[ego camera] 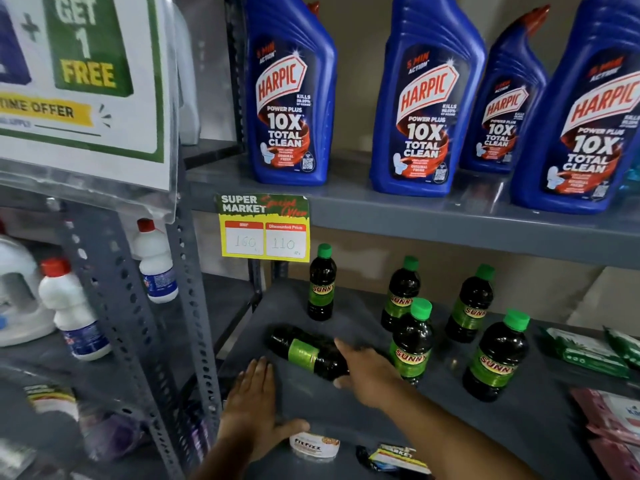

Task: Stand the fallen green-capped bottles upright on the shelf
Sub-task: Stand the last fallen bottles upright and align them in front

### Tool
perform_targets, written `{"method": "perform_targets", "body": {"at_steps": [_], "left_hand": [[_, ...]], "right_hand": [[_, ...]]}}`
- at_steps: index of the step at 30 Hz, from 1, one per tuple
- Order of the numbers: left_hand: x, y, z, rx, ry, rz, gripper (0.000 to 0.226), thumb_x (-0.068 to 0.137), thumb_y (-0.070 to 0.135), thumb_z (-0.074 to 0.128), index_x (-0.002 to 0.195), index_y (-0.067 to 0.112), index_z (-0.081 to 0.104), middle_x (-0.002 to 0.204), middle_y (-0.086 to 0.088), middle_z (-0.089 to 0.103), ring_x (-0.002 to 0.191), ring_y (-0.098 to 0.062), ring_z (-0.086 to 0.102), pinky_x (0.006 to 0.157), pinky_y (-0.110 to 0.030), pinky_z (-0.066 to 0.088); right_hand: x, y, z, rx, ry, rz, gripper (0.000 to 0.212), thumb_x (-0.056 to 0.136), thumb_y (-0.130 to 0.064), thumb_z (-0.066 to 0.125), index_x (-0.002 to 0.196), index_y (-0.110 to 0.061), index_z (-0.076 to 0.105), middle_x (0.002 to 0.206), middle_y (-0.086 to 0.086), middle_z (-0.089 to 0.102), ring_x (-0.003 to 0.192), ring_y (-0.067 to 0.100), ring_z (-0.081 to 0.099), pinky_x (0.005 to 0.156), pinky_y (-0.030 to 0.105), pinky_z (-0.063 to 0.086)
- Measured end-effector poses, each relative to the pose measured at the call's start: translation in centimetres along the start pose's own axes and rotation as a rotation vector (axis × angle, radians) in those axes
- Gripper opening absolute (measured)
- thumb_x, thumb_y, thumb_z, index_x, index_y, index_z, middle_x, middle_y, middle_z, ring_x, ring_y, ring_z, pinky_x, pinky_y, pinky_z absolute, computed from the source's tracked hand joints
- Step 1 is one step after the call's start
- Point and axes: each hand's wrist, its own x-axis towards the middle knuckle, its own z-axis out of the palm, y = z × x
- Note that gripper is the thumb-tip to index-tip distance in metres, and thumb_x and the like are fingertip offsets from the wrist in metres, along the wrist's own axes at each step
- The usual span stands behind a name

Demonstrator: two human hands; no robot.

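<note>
One dark bottle with a green label (304, 351) lies on its side on the grey lower shelf (346, 410), its cap end hidden under my right hand (367, 372), which is closed around that end. Several more green-capped bottles stand upright behind and to the right: one at the back left (321, 284), one in the middle (412, 341) and one at the front right (497, 358) among them. My left hand (252, 407) rests flat on the shelf's front left edge, fingers apart, holding nothing.
Blue Harpic bottles (291, 98) fill the upper shelf. A yellow price tag (265, 230) hangs from its edge. White red-capped bottles (69, 306) stand on the neighbouring rack at left. Green packets (588, 351) and pink packets (609, 420) lie at right. Small labels (313, 445) sit on the shelf front.
</note>
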Motion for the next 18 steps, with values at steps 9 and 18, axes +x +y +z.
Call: {"method": "perform_targets", "body": {"at_steps": [9,18], "left_hand": [[0.0,0.0,0.4,0.005,-0.035,-0.002,0.136,0.058,0.099,0.029,0.145,-0.004,0.024,0.153,-0.02,0.024,0.141,-0.032,0.02,0.111,-0.042,0.015],[0.1,0.0,-0.5,0.049,-0.035,0.041,0.146,0.045,0.102,0.007,0.147,-0.002,-0.008,0.157,-0.018,-0.011,0.143,-0.029,-0.012,0.112,-0.036,-0.008]], "right_hand": [[0.3,-4.7,-7.8,0.071,0.42,-0.127,0.041,0.088,-0.042,0.063,0.118,-0.016,0.056,0.103,0.016,0.066,0.098,0.04,0.062,0.078,0.04,0.052],[3.5,-5.0,-6.6,0.525,0.293,-0.152,0.064,0.081,-0.039,0.073,0.138,-0.027,0.046,0.128,0.003,0.059,0.115,0.02,0.057,0.092,0.028,0.045]]}}
